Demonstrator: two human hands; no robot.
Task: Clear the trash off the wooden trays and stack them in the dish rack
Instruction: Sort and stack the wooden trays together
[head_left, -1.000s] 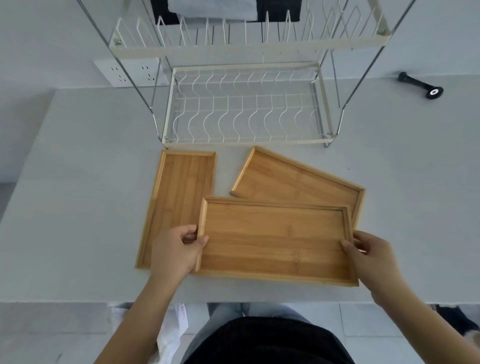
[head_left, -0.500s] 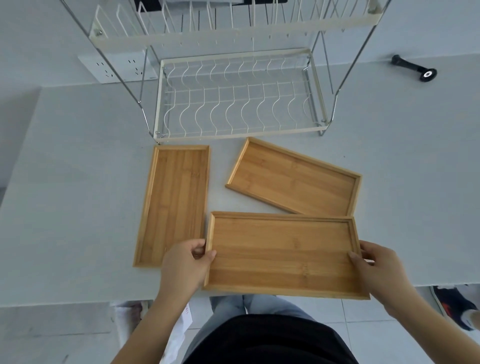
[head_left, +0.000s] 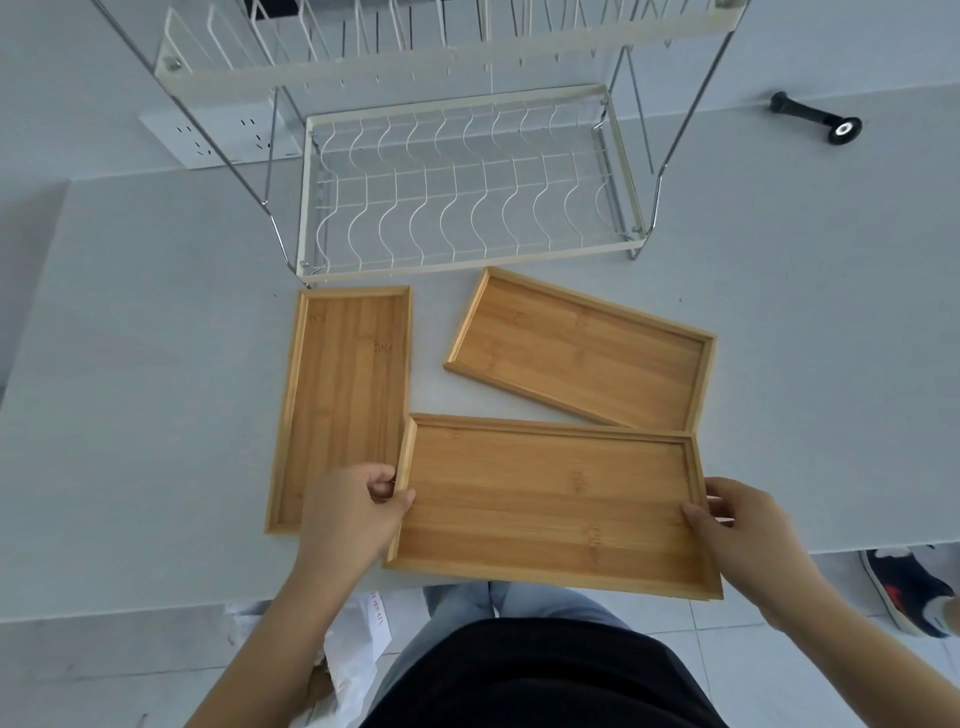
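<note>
Your grey table (head_left: 156, 364) carries the empty dish rack (head_left: 467, 197) at the back, with two wooden trays (head_left: 343, 405) (head_left: 582, 358) lying flat before it. Your left hand (head_left: 348, 514) and right hand (head_left: 743, 535) each grip an end of the nearest tray (head_left: 550, 504), which overhangs the table's near edge. A black tool (head_left: 815, 117) lies far right.

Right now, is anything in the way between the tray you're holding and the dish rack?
Yes. The held tray sits nearest the person, and the angled tray lies flat on the table between it and the dish rack. Lifting it over would likely clear that.
</note>
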